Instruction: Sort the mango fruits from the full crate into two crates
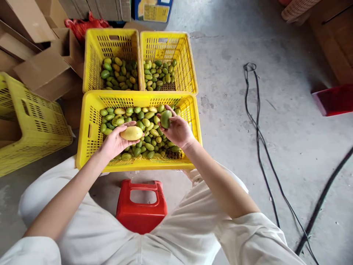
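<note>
Over the near yellow crate, my left hand holds a yellow mango resting on its palm and fingers. To its right, my right hand grips a green mango between thumb and fingers. Below both hands, many green and yellowish mangoes lie in the crate, with part of its slatted bottom showing at the lower right. My hands and forearms hide some of the fruit.
Behind stand two more yellow crates, a left one and a right one, both part-filled with mangoes. Cardboard boxes and another yellow crate are at left. A red stool is between my legs. Black cables lie on the floor.
</note>
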{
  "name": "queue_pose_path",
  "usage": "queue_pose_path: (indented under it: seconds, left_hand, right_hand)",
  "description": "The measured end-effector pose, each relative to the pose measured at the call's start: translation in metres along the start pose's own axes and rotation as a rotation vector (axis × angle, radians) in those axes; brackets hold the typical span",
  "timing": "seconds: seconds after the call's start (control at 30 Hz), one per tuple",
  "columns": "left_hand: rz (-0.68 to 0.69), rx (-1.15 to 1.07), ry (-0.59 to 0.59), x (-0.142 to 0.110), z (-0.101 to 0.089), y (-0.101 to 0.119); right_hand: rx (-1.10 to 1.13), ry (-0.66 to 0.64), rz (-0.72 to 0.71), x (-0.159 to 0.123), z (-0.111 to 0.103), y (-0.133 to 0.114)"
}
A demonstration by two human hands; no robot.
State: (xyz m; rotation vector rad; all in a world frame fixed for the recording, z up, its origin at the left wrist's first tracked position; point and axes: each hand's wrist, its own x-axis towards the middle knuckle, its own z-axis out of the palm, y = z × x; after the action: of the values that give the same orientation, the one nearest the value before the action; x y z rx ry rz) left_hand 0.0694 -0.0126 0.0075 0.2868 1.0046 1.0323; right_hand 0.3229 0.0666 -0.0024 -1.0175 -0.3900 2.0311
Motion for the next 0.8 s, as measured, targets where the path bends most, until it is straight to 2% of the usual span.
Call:
queue_pose_path:
  seconds: [0.2,0.43,0.6,0.8]
  left_hand:
    - [0.069,-0.017,0.090,0.004,-0.002,-0.004]
    - [0.019,-0.104,0.235,0.007,0.008,0.005]
    - [-0.051,-0.171,0.245,0.003,0.018,0.014]
    - [-0.144,-0.186,0.257,-0.004,0.028,0.022]
  right_hand:
    - [-0.154,-0.061,-0.078,-0.001,0.001,0.005]
    - [-0.164,-0.064,-0.003,-0.005,0.007,0.002]
    - [-0.165,-0.051,0.015,-0.004,0.002,-0.001]
    - [-0.068,-0.010,0.014,-0.001,0.002,0.001]
